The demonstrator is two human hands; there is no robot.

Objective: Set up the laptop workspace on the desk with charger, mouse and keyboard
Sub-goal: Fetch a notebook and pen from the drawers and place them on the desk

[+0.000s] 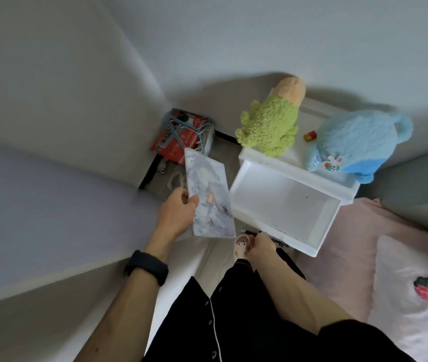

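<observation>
While left grip (179, 212) pinches marble-cased laptop (207, 199) at near edge, thumb on top, fingers under, laptop hangs tilted above floor (223, 152), just left of open white drawer (294, 205). Right grip (260, 244) low by drawer's front corner, fingers curled beside dark obj (281, 242); can't tell if holding. Green plush (270, 126), blue plush (354, 145) atop drawer unit (294, 167).

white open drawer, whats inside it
The drawer shows only a bare white bottom with a few small dark specks. Its back part is hidden under the cabinet top, where a green plush and a blue plush sit.
</observation>
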